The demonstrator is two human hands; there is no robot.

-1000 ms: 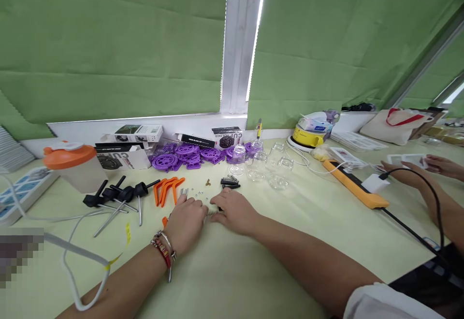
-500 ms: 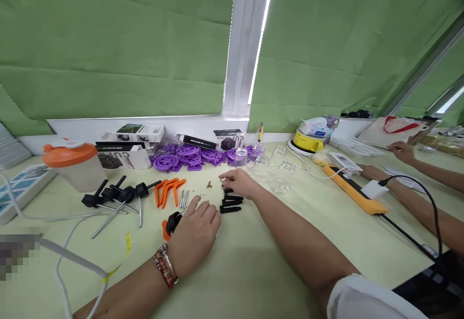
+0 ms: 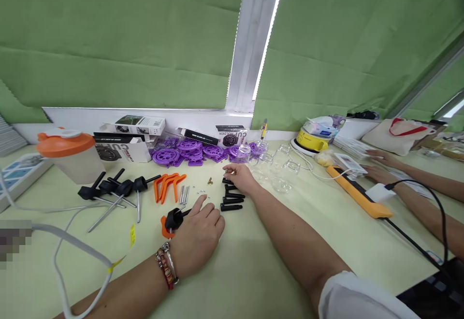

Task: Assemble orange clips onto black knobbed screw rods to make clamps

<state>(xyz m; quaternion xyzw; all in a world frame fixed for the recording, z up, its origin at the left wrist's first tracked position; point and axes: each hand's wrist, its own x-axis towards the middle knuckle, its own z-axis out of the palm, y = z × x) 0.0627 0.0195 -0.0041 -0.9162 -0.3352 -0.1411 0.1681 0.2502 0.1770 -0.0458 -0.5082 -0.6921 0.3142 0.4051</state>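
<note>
Seen from the head camera, the left hand (image 3: 197,232) lay palm down on the pale green table (image 3: 253,270), well in from its near edge, fingers loosely spread and grasping nothing; its thumb side sat just beside a black-and-orange clamp part (image 3: 171,221), and whether it touched that part could not be told. The right hand (image 3: 239,178) reached farther toward the back edge, its fingers curled down at the far end of a short row of black pegs (image 3: 232,201); whether it pinched one of them could not be told. Between the two hands lay a few thin metal pins (image 3: 184,195) and tiny loose screws (image 3: 202,193). Left of the pins stood a cluster of orange levers (image 3: 167,186), and left again a group of black-headed rods (image 3: 116,192). Along the back edge sat a heap of purple wheels (image 3: 188,151), printed boxes (image 3: 121,146) and some clear glass jars (image 3: 279,164). An orange-lidded shaker cup (image 3: 67,157) stood toward the left edge. Toward the right edge another person's hands (image 3: 377,164) rested near a yellow power strip (image 3: 358,194).
</note>
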